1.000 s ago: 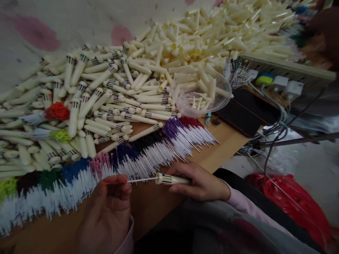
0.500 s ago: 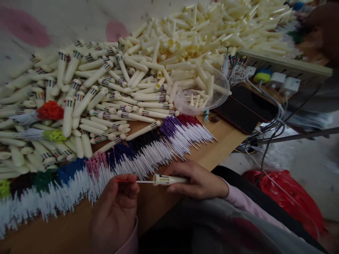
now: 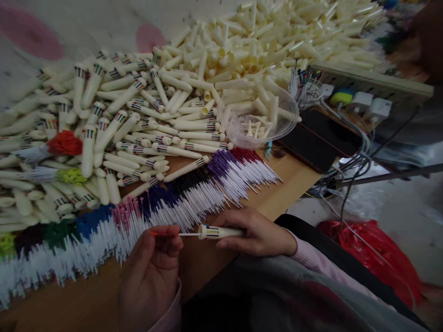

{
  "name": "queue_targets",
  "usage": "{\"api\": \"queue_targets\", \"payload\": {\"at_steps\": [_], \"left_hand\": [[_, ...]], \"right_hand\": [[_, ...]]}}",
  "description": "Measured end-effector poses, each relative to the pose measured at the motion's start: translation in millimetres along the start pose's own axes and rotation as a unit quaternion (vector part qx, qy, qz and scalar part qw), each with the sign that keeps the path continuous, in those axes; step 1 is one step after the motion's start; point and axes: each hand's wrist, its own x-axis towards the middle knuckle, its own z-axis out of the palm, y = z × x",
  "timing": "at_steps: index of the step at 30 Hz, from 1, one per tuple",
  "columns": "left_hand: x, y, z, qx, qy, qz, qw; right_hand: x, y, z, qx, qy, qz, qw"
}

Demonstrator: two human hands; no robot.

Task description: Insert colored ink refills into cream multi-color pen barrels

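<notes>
Between the fingertips of my left hand (image 3: 155,267) is a thin white pen refill (image 3: 189,234) with an orange-red end. Its white tip meets the open end of a cream multicolour pen barrel (image 3: 221,232); how far inside it reaches I cannot see. My right hand (image 3: 258,233) wraps round that barrel, which lies sideways with its slotted, coloured end facing left. Just beyond both hands runs a long row of white refills (image 3: 194,198) with ends sorted by colour: green, blue, pink, black, purple and dark red among them.
Behind the row lie heaped multicolour pens (image 3: 138,124) and a large pile of cream tubes (image 3: 263,41). A clear plastic bowl (image 3: 294,108) holds small cream parts. Right of it are a dark phone (image 3: 308,147) and a power strip (image 3: 398,83) with cables. A red bag (image 3: 374,253) is below.
Both hands keep their grips, with the refill still at the barrel's end. The whole view has shifted very slightly.
</notes>
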Motion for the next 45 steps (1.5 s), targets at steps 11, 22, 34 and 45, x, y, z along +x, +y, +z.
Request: {"api": "queue_targets", "payload": {"at_steps": [11,22,34,45], "left_hand": [[6.2,-5.5,-11.4,0.005,-0.037,-0.010,0.999],[1.9,-6.8,-2.9,0.085,-0.118,-0.047,0.988],[1.6,-10.8,-14.3,0.203,-0.145,0.048,0.967],[5.0,-5.1,-10.9,0.311,-0.149,0.023,0.938]], "right_hand": [[0.0,0.5,0.3,0.005,-0.014,-0.007,1.000],[0.9,2.2,0.1,0.002,-0.013,-0.029,1.000],[1.6,0.7,-0.7,-0.004,-0.028,-0.017,0.999],[1.8,1.7,-1.0,-0.007,-0.041,-0.006,0.999]]}}
